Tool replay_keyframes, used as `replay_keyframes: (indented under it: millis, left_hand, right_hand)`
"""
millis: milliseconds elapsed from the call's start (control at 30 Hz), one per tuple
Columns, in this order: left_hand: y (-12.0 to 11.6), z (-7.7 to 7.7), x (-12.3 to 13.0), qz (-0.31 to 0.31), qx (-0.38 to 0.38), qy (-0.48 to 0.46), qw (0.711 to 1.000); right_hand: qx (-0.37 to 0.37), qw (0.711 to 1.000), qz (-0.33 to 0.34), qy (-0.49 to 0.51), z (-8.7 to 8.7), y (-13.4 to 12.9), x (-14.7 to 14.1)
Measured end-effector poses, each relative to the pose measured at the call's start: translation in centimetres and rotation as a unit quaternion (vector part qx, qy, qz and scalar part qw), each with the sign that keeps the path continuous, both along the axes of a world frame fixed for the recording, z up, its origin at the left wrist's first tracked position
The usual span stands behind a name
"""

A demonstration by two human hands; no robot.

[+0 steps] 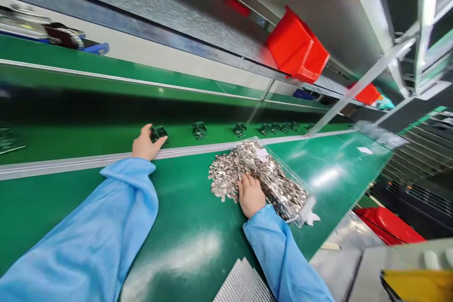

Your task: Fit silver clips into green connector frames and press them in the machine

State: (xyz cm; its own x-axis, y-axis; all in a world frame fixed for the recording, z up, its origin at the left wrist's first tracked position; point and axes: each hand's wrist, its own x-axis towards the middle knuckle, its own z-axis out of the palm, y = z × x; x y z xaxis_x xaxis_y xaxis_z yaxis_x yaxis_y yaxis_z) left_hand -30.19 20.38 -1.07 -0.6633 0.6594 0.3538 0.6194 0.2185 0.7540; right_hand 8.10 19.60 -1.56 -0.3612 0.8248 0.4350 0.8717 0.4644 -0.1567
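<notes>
At the edge of the green conveyor belt (88, 139), my left hand (144, 145) has its thumb and fingers on either side of a small dark green circuit board assembly (160, 134), gripping it. My right hand (252, 197) reaches into a loose heap of small silvery metal pieces (226, 174) on the green bench top. Its fingers are bent and drawn together, and their tips are partly lost among the pieces; what they hold is too small to make out. The heap spills out of a clear plastic tray (288, 170).
More board assemblies (200, 130) stand spaced along the belt. A ribbed grey-white tray (244, 283) lies at the near edge. White scraps (309, 211) lie by the clear tray. A metal rail (71, 164) divides belt from bench. A red bin (297, 47) hangs from the shelf overhead.
</notes>
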Motion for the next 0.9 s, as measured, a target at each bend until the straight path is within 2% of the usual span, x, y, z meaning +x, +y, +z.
replay_keyframes:
  millis: [100, 167, 300, 367, 433, 500, 567, 667, 767, 833, 900]
  left_hand:
    - [-0.7, 0.1, -0.9, 0.012, 0.041, 0.026, 0.999]
    - [-2.2, 0.4, -2.6, 0.057, 0.070, 0.058, 0.994]
    - [-7.6, 1.0, -9.0, 0.234, 0.106, 0.108, 0.960]
    - [-10.7, 1.2, -12.7, 0.325, 0.110, 0.103, 0.934]
    - [-13.2, 1.3, -16.0, 0.384, 0.093, 0.067, 0.916]
    - [-14.5, 1.4, -18.4, 0.394, 0.064, 0.028, 0.916]
    - [-14.8, 1.7, -19.7, 0.363, 0.038, 0.008, 0.931]
    - [-14.5, 2.6, -19.7, 0.319, 0.003, -0.004, 0.948]
    - [-14.1, 3.4, -18.1, 0.310, -0.019, -0.008, 0.951]
    - [-13.9, 3.3, -16.0, 0.316, -0.043, -0.012, 0.948]
    - [-14.0, 2.6, -12.6, 0.251, -0.072, 0.007, 0.965]
  right_hand:
    - [0.019, 0.999, 0.040, 0.002, -0.5, 1.3, -0.5]
    - [0.038, 0.997, 0.068, 0.015, -1.0, 2.1, -0.2]
    - [0.133, 0.987, 0.086, 0.022, -2.3, 4.0, 0.7]
    - [0.138, 0.988, 0.067, 0.021, -2.6, 4.5, 0.8]
    - [0.124, 0.991, 0.032, 0.026, -2.6, 4.4, 0.7]
    - [0.117, 0.993, 0.015, 0.025, -2.3, 4.2, 0.4]
    - [0.125, 0.992, 0.034, 0.015, -2.1, 4.0, 0.0]
    - [0.118, 0.989, 0.078, 0.041, -1.7, 3.5, -0.5]
    - [0.057, 0.985, 0.096, 0.133, -1.2, 2.6, -0.9]
    - [0.038, 0.986, 0.082, 0.138, -1.2, 2.3, -1.1]
    - [0.024, 0.987, 0.072, 0.141, -1.2, 2.3, -1.2]
